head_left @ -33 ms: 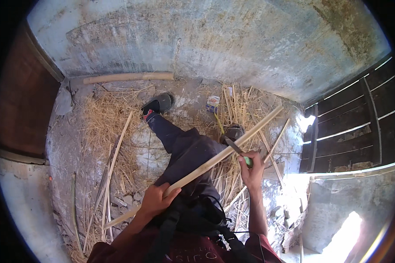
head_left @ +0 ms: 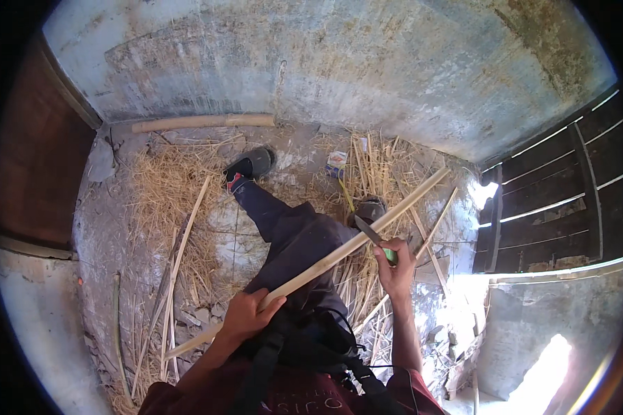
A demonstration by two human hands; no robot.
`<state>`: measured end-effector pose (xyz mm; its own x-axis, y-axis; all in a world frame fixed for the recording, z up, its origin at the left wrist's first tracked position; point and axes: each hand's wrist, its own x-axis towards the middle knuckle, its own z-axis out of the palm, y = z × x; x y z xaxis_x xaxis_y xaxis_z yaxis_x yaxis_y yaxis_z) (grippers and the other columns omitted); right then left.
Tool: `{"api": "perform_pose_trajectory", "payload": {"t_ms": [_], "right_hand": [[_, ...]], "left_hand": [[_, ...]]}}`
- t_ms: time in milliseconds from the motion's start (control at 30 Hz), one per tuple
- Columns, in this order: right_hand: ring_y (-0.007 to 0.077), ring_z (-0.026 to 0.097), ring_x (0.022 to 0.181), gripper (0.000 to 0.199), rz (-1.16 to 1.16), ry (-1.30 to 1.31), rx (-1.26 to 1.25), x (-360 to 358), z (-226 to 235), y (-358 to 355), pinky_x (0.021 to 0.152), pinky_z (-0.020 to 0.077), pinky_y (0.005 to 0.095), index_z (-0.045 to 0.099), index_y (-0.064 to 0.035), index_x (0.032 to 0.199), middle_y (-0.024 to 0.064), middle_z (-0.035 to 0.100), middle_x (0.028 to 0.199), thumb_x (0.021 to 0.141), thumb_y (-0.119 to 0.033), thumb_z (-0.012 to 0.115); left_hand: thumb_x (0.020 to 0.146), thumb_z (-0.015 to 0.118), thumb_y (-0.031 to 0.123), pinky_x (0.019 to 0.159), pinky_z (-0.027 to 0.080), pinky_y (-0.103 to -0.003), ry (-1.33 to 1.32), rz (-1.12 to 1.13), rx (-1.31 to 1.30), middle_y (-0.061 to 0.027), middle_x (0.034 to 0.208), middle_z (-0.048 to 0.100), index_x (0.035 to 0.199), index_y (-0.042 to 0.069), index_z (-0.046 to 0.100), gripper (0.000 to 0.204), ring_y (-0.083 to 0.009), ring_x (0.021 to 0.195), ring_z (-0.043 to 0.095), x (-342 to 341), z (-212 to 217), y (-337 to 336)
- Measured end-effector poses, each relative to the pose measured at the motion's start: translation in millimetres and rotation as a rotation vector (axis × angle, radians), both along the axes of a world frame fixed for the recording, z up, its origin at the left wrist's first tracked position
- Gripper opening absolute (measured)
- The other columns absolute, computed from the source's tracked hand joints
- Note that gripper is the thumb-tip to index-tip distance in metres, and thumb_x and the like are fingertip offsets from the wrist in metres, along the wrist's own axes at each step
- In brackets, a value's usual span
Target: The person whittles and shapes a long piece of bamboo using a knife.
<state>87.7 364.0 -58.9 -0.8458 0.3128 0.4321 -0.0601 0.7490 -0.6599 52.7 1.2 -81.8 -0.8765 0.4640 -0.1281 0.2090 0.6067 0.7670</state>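
Observation:
My left hand (head_left: 246, 315) is closed around a long pale bamboo strip (head_left: 325, 263) that runs slantwise from the lower left to the upper right across my lap. My right hand (head_left: 394, 268) grips a knife with a green handle (head_left: 371, 232). Its dark blade rests against the strip just above that hand. My legs in dark trousers (head_left: 291, 235) stretch out under the strip, with a black sandal (head_left: 253, 164) on the far foot.
Dry straw and shavings (head_left: 166, 200) cover the concrete floor. Several thin split strips (head_left: 183, 242) lie at the left and more at the right. A thick pole (head_left: 201, 123) lies along the wall base, and a small box (head_left: 336, 164) sits beyond. A dark slatted gate (head_left: 554, 207) stands at the right.

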Motion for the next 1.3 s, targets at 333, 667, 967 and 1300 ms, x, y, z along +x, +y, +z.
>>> {"api": "perform_pose_trajectory", "payload": {"t_ms": [333,667,967,1300], "right_hand": [[0.0245,0.070,0.071,0.017,0.035,0.104,-0.107,-8.5,-14.4,5.1,0.066,0.0537,0.0334,0.071,0.0012,0.091,0.0126,0.072,0.081,0.090,-0.005,0.087],[0.0106,0.054,0.068,0.019,-0.286,0.210,-0.072,-20.4,-34.1,92.0,0.061,0.0440,0.0305,0.062,-0.0020,0.087,0.0060,0.067,0.077,0.098,-0.003,0.077],[0.0024,0.038,0.063,0.016,-0.570,0.356,-0.369,-10.9,-8.1,200.5,0.053,0.0246,0.0236,0.062,-0.0089,0.102,-0.0064,0.051,0.074,0.109,-0.022,0.068],[0.0158,0.066,0.075,0.018,-0.041,0.207,-0.131,11.5,2.1,39.2,0.068,0.0504,0.0301,0.065,-0.0015,0.092,0.0092,0.072,0.083,0.095,-0.005,0.083]], "left_hand": [[0.098,0.078,0.046,0.052,0.045,-0.045,-0.109,-0.013,0.049,-0.0208,0.056,0.055,0.079,0.000,0.071,0.050,-0.0373,0.049,0.061,-14.5,-1.8,3.5],[0.098,0.078,0.046,0.051,0.043,-0.044,-0.184,0.000,0.082,-0.0208,0.055,0.054,0.082,-0.001,0.074,0.049,-0.0317,0.046,0.056,-15.3,-6.5,4.5],[0.097,0.079,0.048,0.053,0.047,-0.047,-0.047,-0.031,0.057,-0.0210,0.055,0.056,0.080,0.000,0.074,0.051,-0.0387,0.050,0.063,-17.4,-10.5,2.0],[0.095,0.081,0.046,0.050,0.045,-0.044,-0.149,-0.016,0.052,-0.0190,0.052,0.054,0.075,0.000,0.072,0.051,-0.0353,0.046,0.059,-20.4,-10.8,1.5]]}}
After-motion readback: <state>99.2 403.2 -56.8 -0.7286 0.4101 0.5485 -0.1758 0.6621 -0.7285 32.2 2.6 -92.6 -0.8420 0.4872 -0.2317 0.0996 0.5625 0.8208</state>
